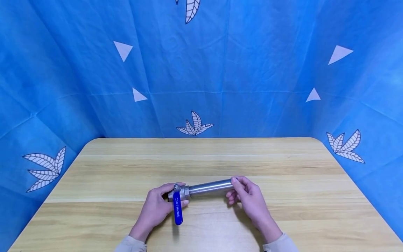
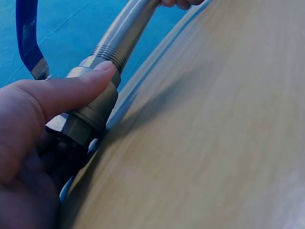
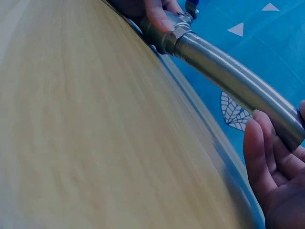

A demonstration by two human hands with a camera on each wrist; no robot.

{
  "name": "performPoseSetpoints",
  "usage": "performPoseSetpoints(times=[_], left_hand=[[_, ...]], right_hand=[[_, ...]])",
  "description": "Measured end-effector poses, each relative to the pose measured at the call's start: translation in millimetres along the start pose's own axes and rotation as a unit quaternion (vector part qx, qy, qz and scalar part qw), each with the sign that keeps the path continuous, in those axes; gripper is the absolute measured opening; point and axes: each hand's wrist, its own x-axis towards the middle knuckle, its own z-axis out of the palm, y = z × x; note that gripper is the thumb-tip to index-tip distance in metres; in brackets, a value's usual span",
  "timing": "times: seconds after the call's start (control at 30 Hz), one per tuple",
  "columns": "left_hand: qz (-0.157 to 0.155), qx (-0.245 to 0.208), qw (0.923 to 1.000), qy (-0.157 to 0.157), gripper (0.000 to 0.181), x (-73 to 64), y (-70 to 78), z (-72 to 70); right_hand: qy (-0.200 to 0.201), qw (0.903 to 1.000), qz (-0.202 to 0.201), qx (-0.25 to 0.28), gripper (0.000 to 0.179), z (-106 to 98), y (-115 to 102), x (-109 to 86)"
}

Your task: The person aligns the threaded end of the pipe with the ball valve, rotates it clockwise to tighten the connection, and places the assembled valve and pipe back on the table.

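A metal ball valve (image 1: 183, 192) with a blue lever handle (image 1: 177, 210) is gripped by my left hand (image 1: 157, 206), thumb along the near side of its body. The lever points toward me, across the valve. From the valve's right end runs a straight steel pipe (image 1: 210, 187), its threaded end (image 2: 108, 56) seated at the valve's hex end, with several threads showing. My right hand (image 1: 252, 201) pinches the pipe's far end between thumb and fingers. In the right wrist view the other fingers (image 3: 257, 143) curl beneath the pipe. Both parts are held above the tabletop.
A light wood table (image 1: 126, 168) with rounded back corners lies under the hands. Blue cloth (image 1: 252, 70) with white triangles and leaf prints hangs behind it and along both sides. The valve and pipe cast shadows on the wood.
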Motion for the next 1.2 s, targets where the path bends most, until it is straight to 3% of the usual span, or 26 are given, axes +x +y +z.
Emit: performPoseSetpoints(times=[0.2, 0.4, 0.57, 0.73, 0.97, 1.2], left_hand=[[0.000, -0.001, 1.0000, 0.001, 0.050, -0.2, 0.3, -0.2], [0.001, -0.004, 1.0000, 0.001, 0.051, 0.5, -0.7, -0.5], [0.001, -0.008, 1.0000, 0.001, 0.052, 0.6, -1.5, -0.5], [0.001, 0.001, 1.0000, -0.001, 0.050, -0.2, -0.8, -0.5], [0.015, 0.004, 0.9999, 0.000, 0.050, 0.1, -0.6, 0.0], [0.007, -0.004, 1.0000, -0.001, 0.051, -0.1, -1.3, -0.7]], right_hand=[[0.014, 0.9976, -0.036, -0.057, 0.036, 1.7, -1.0, -1.3], [-0.025, 0.9965, -0.061, -0.051, 0.035, -0.9, 0.1, -0.8], [-0.029, 0.9964, -0.044, -0.067, 0.028, -4.1, 1.0, -0.7], [-0.011, 0.9947, -0.035, -0.096, 0.042, -1.7, 0.8, -1.8], [0.010, 0.9978, -0.031, -0.059, 0.029, 1.4, 0.8, -2.1], [0.011, 0.9987, -0.023, -0.044, 0.027, 2.8, -1.4, -3.2]])
